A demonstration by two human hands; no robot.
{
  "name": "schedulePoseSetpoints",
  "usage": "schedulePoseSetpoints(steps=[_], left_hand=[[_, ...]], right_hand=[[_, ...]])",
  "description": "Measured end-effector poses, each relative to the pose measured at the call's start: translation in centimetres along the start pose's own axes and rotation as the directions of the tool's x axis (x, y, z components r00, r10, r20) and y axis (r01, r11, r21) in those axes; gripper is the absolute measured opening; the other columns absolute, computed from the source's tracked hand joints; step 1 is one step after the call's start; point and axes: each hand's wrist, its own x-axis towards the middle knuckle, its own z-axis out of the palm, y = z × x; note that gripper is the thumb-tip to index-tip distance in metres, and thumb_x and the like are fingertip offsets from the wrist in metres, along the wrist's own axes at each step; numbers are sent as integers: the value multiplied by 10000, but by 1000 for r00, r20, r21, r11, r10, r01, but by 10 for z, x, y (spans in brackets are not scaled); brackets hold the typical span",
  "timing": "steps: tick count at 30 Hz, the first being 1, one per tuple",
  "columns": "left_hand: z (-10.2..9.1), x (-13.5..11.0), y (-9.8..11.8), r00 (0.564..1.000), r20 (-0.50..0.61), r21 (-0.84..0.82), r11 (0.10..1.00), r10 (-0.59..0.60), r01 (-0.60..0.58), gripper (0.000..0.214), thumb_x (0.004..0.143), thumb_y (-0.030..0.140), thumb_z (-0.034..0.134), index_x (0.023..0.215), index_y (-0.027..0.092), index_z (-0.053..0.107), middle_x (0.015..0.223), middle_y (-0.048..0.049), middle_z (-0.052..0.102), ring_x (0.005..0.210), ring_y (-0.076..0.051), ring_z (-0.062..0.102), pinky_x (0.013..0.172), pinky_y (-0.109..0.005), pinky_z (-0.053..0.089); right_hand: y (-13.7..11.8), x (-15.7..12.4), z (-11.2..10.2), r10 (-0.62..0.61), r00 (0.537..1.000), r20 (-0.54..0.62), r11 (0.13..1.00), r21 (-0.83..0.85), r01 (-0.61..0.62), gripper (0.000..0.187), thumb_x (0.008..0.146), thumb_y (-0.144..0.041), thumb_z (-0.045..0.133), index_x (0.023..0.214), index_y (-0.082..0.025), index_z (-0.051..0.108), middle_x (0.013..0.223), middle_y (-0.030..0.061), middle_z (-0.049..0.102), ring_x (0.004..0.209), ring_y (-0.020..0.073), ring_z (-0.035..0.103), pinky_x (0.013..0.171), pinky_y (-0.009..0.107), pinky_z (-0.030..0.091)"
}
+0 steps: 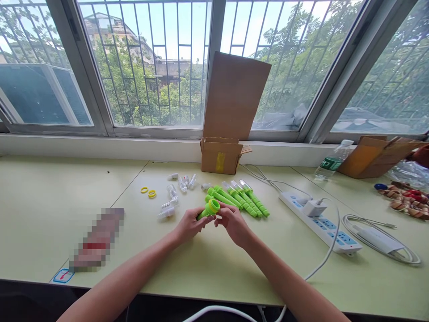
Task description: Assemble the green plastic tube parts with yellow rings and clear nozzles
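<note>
My left hand [189, 225] is wrapped round a ribbed green plastic tube [203, 213], its wide open end tilted up toward me. A yellow ring [215, 204] sits at that open mouth. My right hand [233, 222] has its thumb and fingers pinched at the right edge of the ring; the exact contact is partly hidden. Just beyond my hands lie loose green tubes [228, 198] without clear tops. To their right, several green tubes with clear tips [250, 197] lie side by side. Clear plastic caps [172, 192] are scattered on the left, near two loose yellow rings [152, 193].
An open cardboard box [219, 156] stands against the window sill. On the right are a white power strip [321, 223], a coiled cable with an adapter [380, 237] and a water bottle [335, 158]. A blurred-out item [98, 241] lies at the left on the table [161, 268].
</note>
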Motion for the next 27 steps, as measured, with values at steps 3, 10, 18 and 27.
schedulePoseSetpoints(steps=[3,10,18,27], left_hand=[[-1,1,-3,999,36,6,1000,-6,6,393,850,507,515,897,135,634,572,31,511,466,-74,468,470,-192,376],[-3,1,-5,996,90,-2,1000,4,-4,395,886,501,457,870,135,605,596,20,546,467,-71,482,482,-189,377],[-2,-1,-3,992,124,-25,1000,-11,14,456,909,549,374,874,141,573,524,52,489,390,-55,392,426,-185,318],[0,-3,-4,987,159,-107,993,-30,48,478,908,580,343,840,148,534,476,74,424,356,-53,328,401,-188,267]], right_hand=[[1,0,-1,9,1000,-2,1000,5,-9,116,736,-215,612,782,-176,710,687,20,564,624,125,456,532,259,414],[-1,0,0,16,1000,-5,1000,-2,-16,120,737,-218,608,792,-161,698,653,7,523,586,106,424,524,249,387],[1,2,-1,39,999,-22,999,25,-38,109,710,-211,615,760,-152,691,657,11,545,573,99,443,482,231,361],[3,2,-4,73,997,-23,997,36,-72,128,732,-196,576,796,-146,675,617,3,538,520,87,425,480,228,371]])
